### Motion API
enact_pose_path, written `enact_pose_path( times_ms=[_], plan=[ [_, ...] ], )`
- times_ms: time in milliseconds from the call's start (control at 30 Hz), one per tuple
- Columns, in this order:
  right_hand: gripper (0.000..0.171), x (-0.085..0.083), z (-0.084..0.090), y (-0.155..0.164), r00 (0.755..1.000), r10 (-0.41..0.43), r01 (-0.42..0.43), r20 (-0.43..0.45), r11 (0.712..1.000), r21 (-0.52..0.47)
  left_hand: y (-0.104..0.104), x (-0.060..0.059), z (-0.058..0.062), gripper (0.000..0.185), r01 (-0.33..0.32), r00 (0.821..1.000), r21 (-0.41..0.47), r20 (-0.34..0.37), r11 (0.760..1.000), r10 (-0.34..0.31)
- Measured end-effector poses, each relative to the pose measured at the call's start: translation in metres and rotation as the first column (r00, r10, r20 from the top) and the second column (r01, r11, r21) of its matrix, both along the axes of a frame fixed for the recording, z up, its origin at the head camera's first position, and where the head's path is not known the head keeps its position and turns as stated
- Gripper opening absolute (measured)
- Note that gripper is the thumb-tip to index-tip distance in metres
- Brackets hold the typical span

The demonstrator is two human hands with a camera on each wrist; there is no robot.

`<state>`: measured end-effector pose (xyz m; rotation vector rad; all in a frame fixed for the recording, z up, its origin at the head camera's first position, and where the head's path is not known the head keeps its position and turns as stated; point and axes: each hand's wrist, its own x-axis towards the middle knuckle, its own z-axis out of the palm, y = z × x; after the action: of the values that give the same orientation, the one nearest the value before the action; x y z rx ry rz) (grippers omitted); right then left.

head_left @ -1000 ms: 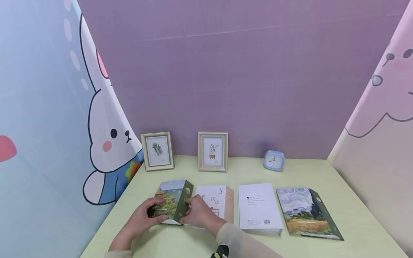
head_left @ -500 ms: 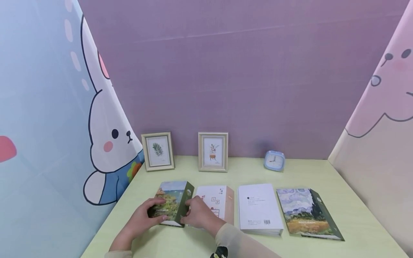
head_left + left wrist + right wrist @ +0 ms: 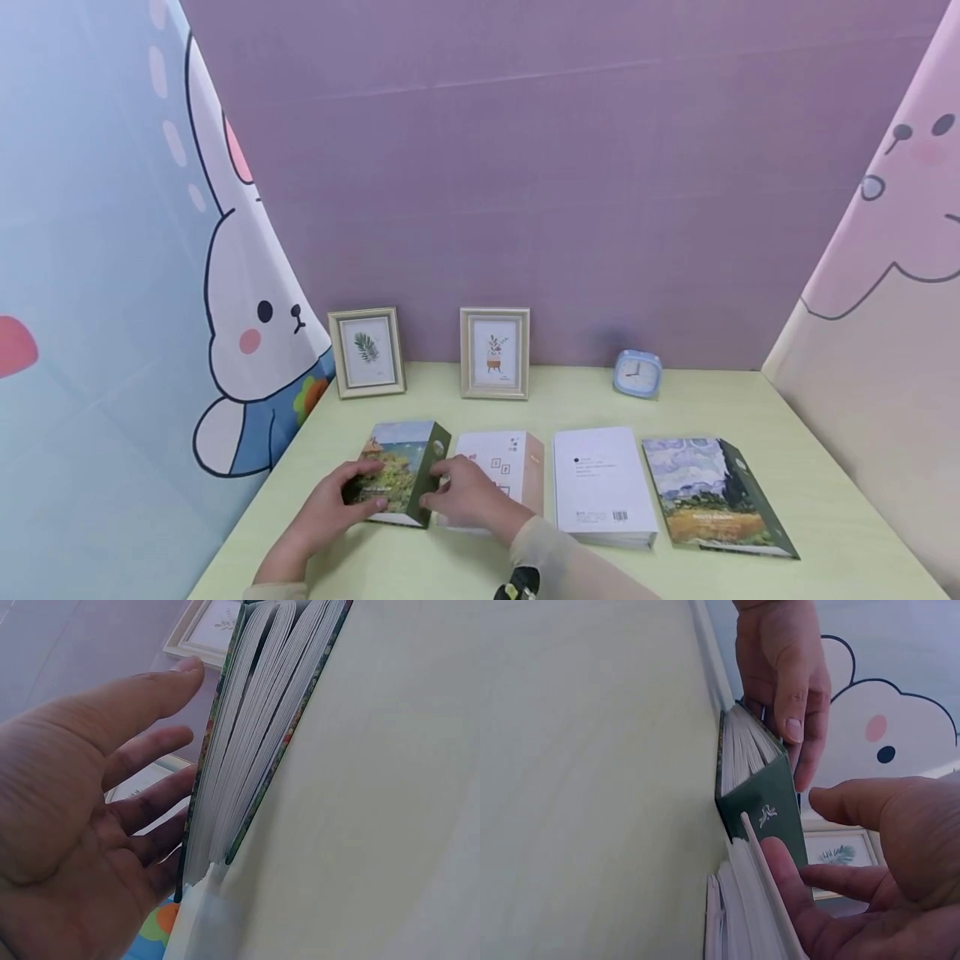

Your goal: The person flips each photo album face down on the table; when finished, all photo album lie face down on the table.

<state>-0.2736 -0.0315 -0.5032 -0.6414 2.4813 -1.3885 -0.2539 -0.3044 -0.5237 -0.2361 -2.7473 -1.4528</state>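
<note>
A photo album (image 3: 405,467) with a painted landscape cover and dark green spine lies at the left of the row on the table. My left hand (image 3: 326,517) rests on its cover from the left, fingers spread and loosely bent. The left wrist view shows the album's page edges (image 3: 262,727) beside those fingers. At the green spine (image 3: 761,806), my right hand (image 3: 480,500) has its fingertips near or against it, with thumb and fingers apart. That hand lies over a white and pink album (image 3: 532,467), partly hiding it.
A white album (image 3: 603,479) and another painted album (image 3: 705,492) lie farther right. Behind stand two picture frames (image 3: 367,350) and a small blue clock (image 3: 637,372). Printed cloth (image 3: 255,333) borders the table (image 3: 712,400) on the left.
My right hand has eased slightly to the right at the spine, its fingers a bit looser. The left hand stays put, and the album has barely moved.
</note>
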Motion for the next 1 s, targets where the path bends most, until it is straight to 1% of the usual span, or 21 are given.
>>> enact_pose_path(
  times_ms=[167,333,400,467,567,700,833,1000],
  plan=[
    [0.049,0.001,0.005,0.016,0.997,0.039,-0.032,0.061,0.993,-0.110,0.002,-0.001,0.002,0.061,-0.007,1.000,0.004,-0.004,1.000,0.007],
    [0.046,0.003,0.011,0.040,0.998,0.000,0.005,0.059,0.995,-0.097,0.004,-0.003,0.006,0.060,0.023,0.999,-0.015,-0.022,1.000,-0.024],
    [0.043,0.002,0.013,0.050,0.999,-0.018,0.021,0.036,0.998,-0.067,0.006,-0.004,0.007,0.059,0.031,0.999,-0.021,-0.041,0.999,-0.032],
    [0.041,0.002,0.013,0.062,1.000,-0.022,0.023,0.023,0.998,-0.063,0.007,-0.006,0.008,0.058,0.030,0.997,-0.029,-0.066,0.999,-0.032],
    [0.039,-0.001,0.014,0.080,0.999,-0.020,0.018,-0.036,0.999,-0.041,0.008,-0.008,0.010,0.057,0.023,0.995,-0.045,-0.096,0.999,-0.027],
    [0.036,-0.003,0.017,0.106,0.997,-0.042,0.039,-0.064,0.998,-0.039,0.010,-0.009,0.012,0.057,0.013,0.991,-0.064,-0.133,0.998,-0.021],
    [0.033,-0.003,0.020,0.131,0.991,-0.082,0.077,-0.106,0.996,-0.053,0.013,-0.010,0.015,0.057,0.000,0.981,-0.084,-0.194,0.996,-0.016],
    [0.033,0.001,0.023,0.164,0.971,-0.124,0.109,-0.204,0.990,-0.084,0.020,-0.015,0.018,0.058,-0.022,0.961,-0.097,-0.277,0.995,-0.005]
  ],
)
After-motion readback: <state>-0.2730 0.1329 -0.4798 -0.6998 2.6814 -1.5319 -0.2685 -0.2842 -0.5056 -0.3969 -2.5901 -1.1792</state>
